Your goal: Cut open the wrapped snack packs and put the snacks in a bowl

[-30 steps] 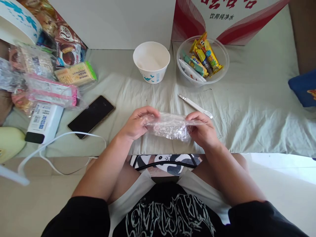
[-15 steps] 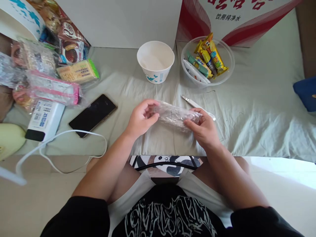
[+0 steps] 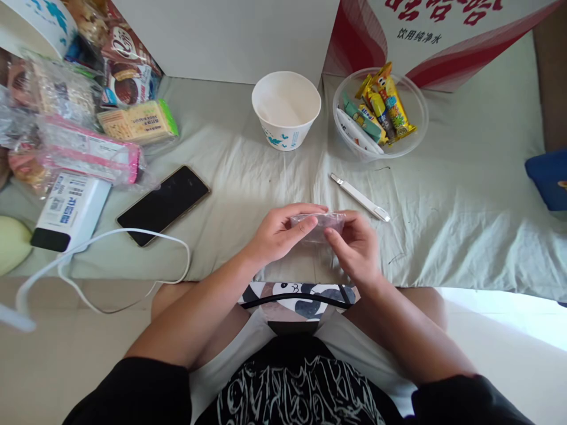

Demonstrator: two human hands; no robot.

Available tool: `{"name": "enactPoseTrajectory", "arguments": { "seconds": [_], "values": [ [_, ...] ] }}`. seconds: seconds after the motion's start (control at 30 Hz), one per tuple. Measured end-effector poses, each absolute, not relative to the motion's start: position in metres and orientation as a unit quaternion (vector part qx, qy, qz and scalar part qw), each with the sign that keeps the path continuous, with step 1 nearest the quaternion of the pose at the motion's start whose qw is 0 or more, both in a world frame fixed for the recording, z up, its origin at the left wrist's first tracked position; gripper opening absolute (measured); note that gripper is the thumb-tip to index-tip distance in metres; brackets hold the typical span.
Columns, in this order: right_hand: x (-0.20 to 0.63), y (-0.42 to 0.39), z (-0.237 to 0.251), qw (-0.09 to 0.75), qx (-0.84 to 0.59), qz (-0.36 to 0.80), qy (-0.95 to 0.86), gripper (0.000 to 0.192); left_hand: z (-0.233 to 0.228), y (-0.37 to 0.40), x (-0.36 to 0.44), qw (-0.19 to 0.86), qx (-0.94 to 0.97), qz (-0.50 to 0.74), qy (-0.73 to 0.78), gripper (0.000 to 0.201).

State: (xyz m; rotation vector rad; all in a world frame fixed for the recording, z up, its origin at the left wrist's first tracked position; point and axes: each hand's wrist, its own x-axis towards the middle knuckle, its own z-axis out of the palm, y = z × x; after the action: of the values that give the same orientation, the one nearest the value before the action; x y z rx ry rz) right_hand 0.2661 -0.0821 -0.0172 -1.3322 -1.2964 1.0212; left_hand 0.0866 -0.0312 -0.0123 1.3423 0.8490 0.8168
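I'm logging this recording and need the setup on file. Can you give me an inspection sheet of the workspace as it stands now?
Surface: pale green sheet, wrinkled.
Job's things: small clear plastic bag, bunched between both hands.
Clutter: white paper bowl; clear bowl of wrapped snacks; white tweezers; black phone; snack packets at far left.
Grippers: left hand and right hand both pinch the bag.
Cables: white cable looping near the phone.
Surroundings: red-and-white carton and white box behind; blue item at right.
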Motion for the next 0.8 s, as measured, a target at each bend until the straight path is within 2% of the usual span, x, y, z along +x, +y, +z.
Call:
{"name": "enactPoseTrajectory", "arguments": {
  "seconds": [0.1, 0.23, 0.33, 0.43, 0.57, 0.67, 0.8],
  "values": [
    [0.269, -0.075, -0.019, 0.497, -0.529, 0.429, -0.539, 0.039, -0.013, -0.027, 0.083, 0.635, 0.591, 0.367, 0.336, 0.043],
    [0.273, -0.075, -0.014, 0.438, -0.503, 0.433, -0.606, 0.012, -0.017, -0.029, 0.080, 0.661, 0.579, 0.363, 0.310, 0.034],
    [0.278, -0.079, -0.004, 0.448, -0.529, 0.378, -0.613, 0.015, -0.019, -0.027, 0.074, 0.637, 0.565, 0.414, 0.322, 0.042],
    [0.284, -0.070, 0.017, 0.453, -0.593, 0.290, -0.600, 0.020, -0.017, -0.020, 0.065, 0.604, 0.550, 0.453, 0.358, 0.037],
    [0.280, -0.005, 0.059, 0.431, -0.637, 0.132, -0.625, 0.028, -0.011, -0.013, 0.055, 0.594, 0.525, 0.470, 0.388, 0.030],
    [0.263, 0.075, 0.078, 0.356, -0.629, 0.071, -0.687, 0.032, -0.006, -0.012, 0.054, 0.609, 0.513, 0.478, 0.371, 0.028],
    [0.235, 0.163, 0.063, 0.205, -0.656, 0.067, -0.724, 0.035, 0.000, -0.016, 0.049, 0.622, 0.505, 0.473, 0.366, 0.024]
  ]
}}
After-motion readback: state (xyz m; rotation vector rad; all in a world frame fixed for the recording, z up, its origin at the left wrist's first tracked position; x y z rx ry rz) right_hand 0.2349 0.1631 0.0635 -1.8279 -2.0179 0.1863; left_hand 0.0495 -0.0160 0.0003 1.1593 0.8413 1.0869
